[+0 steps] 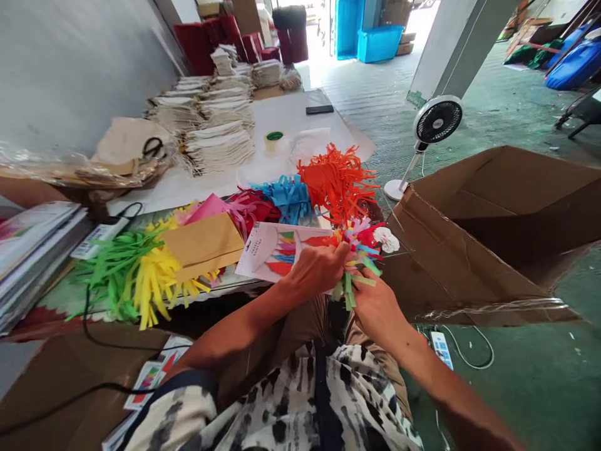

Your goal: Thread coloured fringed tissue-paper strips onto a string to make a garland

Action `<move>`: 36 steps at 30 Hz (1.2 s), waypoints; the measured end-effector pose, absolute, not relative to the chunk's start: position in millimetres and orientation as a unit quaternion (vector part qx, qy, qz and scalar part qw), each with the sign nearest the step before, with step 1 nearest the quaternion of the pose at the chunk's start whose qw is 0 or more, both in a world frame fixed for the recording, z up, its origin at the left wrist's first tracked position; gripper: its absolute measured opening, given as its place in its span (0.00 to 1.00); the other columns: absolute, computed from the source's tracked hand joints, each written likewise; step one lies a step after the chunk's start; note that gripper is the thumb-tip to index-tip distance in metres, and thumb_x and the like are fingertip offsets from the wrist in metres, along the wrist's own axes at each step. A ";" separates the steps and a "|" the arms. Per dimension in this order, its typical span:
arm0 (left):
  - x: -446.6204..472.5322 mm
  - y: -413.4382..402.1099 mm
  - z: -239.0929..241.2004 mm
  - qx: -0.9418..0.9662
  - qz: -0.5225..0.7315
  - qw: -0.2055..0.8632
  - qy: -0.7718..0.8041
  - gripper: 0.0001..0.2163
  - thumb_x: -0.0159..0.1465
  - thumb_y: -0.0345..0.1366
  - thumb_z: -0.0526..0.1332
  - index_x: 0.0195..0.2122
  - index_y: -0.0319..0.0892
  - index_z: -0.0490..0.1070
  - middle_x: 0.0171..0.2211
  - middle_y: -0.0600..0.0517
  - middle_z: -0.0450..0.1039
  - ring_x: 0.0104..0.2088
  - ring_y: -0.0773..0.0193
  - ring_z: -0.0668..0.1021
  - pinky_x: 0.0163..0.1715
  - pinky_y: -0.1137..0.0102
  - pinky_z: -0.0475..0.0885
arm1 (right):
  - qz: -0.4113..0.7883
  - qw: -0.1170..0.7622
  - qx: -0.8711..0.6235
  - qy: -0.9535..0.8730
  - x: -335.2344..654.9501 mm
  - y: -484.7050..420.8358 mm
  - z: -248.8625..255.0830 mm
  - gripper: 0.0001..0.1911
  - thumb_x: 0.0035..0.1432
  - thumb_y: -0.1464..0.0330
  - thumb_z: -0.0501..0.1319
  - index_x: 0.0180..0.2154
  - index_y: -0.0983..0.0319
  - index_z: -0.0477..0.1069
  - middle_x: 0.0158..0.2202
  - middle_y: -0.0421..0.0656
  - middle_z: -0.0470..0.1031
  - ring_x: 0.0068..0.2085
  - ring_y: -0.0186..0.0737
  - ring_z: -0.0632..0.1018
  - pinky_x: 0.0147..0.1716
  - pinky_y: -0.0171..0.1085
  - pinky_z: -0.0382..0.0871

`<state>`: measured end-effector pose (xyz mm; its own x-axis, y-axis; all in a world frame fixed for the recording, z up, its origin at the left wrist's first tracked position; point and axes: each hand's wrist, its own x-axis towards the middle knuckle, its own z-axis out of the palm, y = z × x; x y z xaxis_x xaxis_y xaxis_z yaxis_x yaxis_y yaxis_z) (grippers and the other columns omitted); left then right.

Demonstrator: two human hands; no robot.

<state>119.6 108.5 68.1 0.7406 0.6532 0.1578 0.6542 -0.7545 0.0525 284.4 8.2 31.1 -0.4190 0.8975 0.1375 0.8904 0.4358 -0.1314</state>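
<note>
Left hand: fingers closed on the multicoloured strip bundle
Right hand: fingers closed around the bundle's pale green strips
Bundle place: at the near edge of the surface, toward its right end, beside the cardboard box
Printed card: at the near edge, partly hidden by the left hand
Orange strips: just beyond the bundle, near the right edge
Yellow strips: farther left, overhanging the near edge

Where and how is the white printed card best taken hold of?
The card is probably best pinched, top and underside, at its near-left corner, coming from the person's left. It looks thin and flat, and that corner shows uncovered, while the left hand, gripping multicoloured strips, hides part of its right half.
</note>
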 end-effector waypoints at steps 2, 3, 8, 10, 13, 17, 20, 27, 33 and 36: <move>120.2 107.3 70.4 -0.942 -0.096 0.001 -0.323 0.07 0.69 0.31 0.55 0.45 0.40 0.72 0.32 0.47 0.80 0.32 0.58 0.82 0.27 0.69 0.62 | 0.032 0.068 -0.507 -0.858 287.0 16.6 34.1 0.12 0.62 0.74 0.62 0.45 0.62 0.81 0.49 0.53 0.79 0.53 0.54 0.74 0.55 0.50 0.72; 119.7 105.9 71.8 -0.944 -0.112 -0.005 -0.309 0.07 0.69 0.30 0.55 0.43 0.41 0.72 0.32 0.48 0.79 0.32 0.59 0.81 0.28 0.69 0.63 | 0.035 0.067 -0.501 -0.862 288.8 19.8 34.3 0.11 0.62 0.74 0.62 0.45 0.62 0.81 0.49 0.54 0.79 0.52 0.54 0.73 0.54 0.50 0.73; 101.4 75.7 58.7 -0.862 -0.285 -0.192 -0.372 0.10 0.70 0.42 0.61 0.35 0.42 0.72 0.30 0.51 0.76 0.31 0.62 0.76 0.32 0.69 0.66 | 0.012 0.139 -0.535 -0.834 296.0 19.1 24.2 0.23 0.54 0.80 0.62 0.51 0.67 0.79 0.65 0.60 0.70 0.54 0.57 0.71 0.51 0.52 0.75; 86.5 54.2 37.5 -0.710 -0.340 -0.388 -0.479 0.22 0.68 0.55 0.63 0.26 0.43 0.66 0.22 0.55 0.67 0.23 0.68 0.69 0.26 0.72 0.61 | 0.015 0.173 -0.548 -0.818 297.0 15.7 20.0 0.27 0.53 0.82 0.60 0.56 0.67 0.77 0.69 0.59 0.65 0.56 0.58 0.70 0.52 0.53 0.76; 63.2 31.3 3.1 -0.402 -0.244 -0.705 -0.531 0.34 0.56 0.72 0.64 0.19 0.42 0.64 0.13 0.58 0.59 0.14 0.72 0.61 0.16 0.73 0.53 | 0.018 0.174 -0.546 -0.819 296.1 14.1 19.3 0.27 0.55 0.82 0.60 0.55 0.65 0.77 0.68 0.59 0.67 0.54 0.58 0.71 0.52 0.54 0.76; 48.2 37.1 -10.5 -0.222 -0.382 -0.735 -0.515 0.29 0.60 0.64 0.69 0.45 0.41 0.77 0.38 0.47 0.84 0.35 0.60 0.85 0.34 0.68 0.81 | -0.009 0.143 -0.525 -0.839 289.5 14.2 26.5 0.22 0.54 0.80 0.61 0.51 0.66 0.79 0.63 0.60 0.72 0.51 0.57 0.72 0.50 0.53 0.76; 52.7 46.5 -3.7 -0.123 -0.456 -0.739 -0.480 0.24 0.66 0.50 0.71 0.58 0.43 0.74 0.50 0.45 0.84 0.47 0.57 0.87 0.48 0.63 0.84 | -0.014 0.147 -0.475 -0.867 282.9 8.7 29.1 0.21 0.53 0.79 0.61 0.49 0.66 0.79 0.57 0.58 0.76 0.48 0.54 0.73 0.49 0.51 0.76; 51.3 25.5 -8.6 -0.147 -0.409 -0.790 -0.432 0.23 0.68 0.45 0.70 0.59 0.39 0.74 0.54 0.41 0.83 0.47 0.53 0.87 0.44 0.64 0.86 | 0.001 0.219 -0.358 -0.908 280.3 -14.6 19.6 0.24 0.59 0.77 0.57 0.57 0.69 0.74 0.60 0.60 0.76 0.57 0.54 0.77 0.56 0.52 0.77; 40.5 15.2 -6.3 -0.157 -0.409 -0.805 -0.401 0.29 0.66 0.47 0.71 0.64 0.39 0.71 0.60 0.39 0.79 0.53 0.49 0.85 0.50 0.56 0.85 | 0.154 0.248 -0.407 -0.865 292.3 -41.1 50.2 0.29 0.65 0.71 0.59 0.66 0.60 0.67 0.76 0.58 0.54 0.73 0.57 0.66 0.65 0.54 0.73; 41.2 15.1 -1.4 -0.156 -0.438 -0.794 -0.390 0.27 0.67 0.47 0.70 0.63 0.40 0.71 0.61 0.40 0.78 0.54 0.49 0.84 0.50 0.59 0.85 | 0.156 0.302 -0.457 -0.822 302.4 -57.6 60.6 0.30 0.67 0.70 0.59 0.68 0.56 0.64 0.75 0.54 0.59 0.73 0.54 0.67 0.65 0.55 0.72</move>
<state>41.2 15.1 -1.4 0.3107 0.8181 -0.4839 -0.5750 0.5672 0.5896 302.4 -57.6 60.6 -0.3999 0.8457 0.3534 0.6581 0.5332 -0.5316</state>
